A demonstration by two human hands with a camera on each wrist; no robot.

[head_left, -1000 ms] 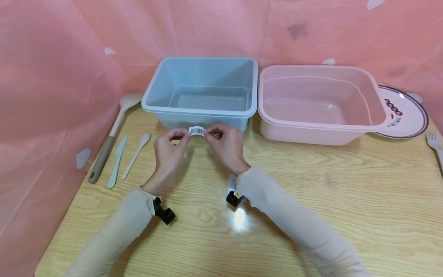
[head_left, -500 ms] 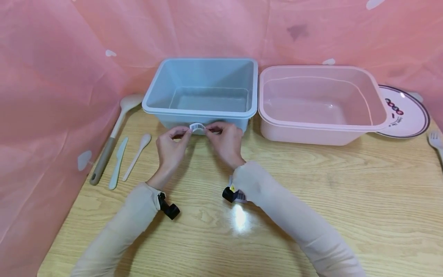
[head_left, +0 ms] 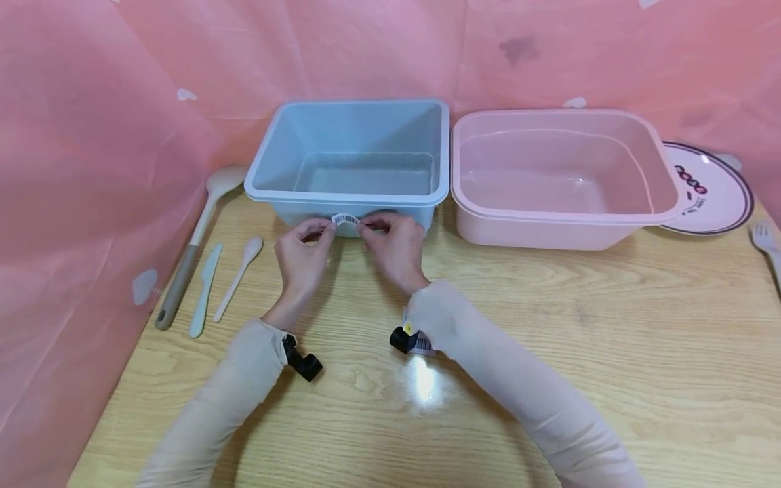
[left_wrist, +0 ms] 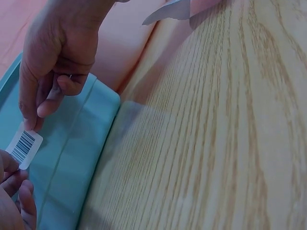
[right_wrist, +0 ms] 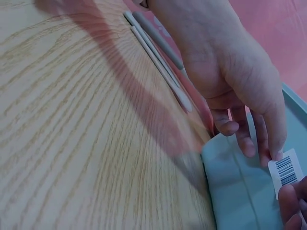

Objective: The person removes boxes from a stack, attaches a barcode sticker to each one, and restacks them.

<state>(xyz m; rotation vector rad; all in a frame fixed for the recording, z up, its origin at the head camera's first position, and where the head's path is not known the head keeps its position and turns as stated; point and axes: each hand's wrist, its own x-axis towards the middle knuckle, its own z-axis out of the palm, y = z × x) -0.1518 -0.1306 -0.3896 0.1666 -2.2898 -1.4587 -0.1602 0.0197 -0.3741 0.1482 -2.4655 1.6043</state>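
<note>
1. Hands first: your left hand (head_left: 300, 252) pinches the left end of the barcode sticker (head_left: 344, 219) between thumb and forefinger, and your right hand (head_left: 395, 247) pinches the right end the same way. Grip only the edges, so that your skin touches as little of the glue as possible.
2. Sticker: it hangs between your fingertips, just in front of the near wall of the blue bin (head_left: 350, 196), right below the rim. Whether it touches the plastic yet cannot be told from these views.
3. Level it against the rim line before any contact; that straight edge looks like your best guide.
4. Lay one end down, then smooth across to the other with a fingertip. That should push out air and avoid creases.
5. Brace the bin lightly as you press; it seems light and may slide toward the pink bin (head_left: 564, 179) beside it.
6. Nothing else on the worktop (head_left: 549, 339) needs care: the ladle (head_left: 195, 237), knife (head_left: 204, 291) and small spoon (head_left: 238, 276) lie well to your left.
</note>
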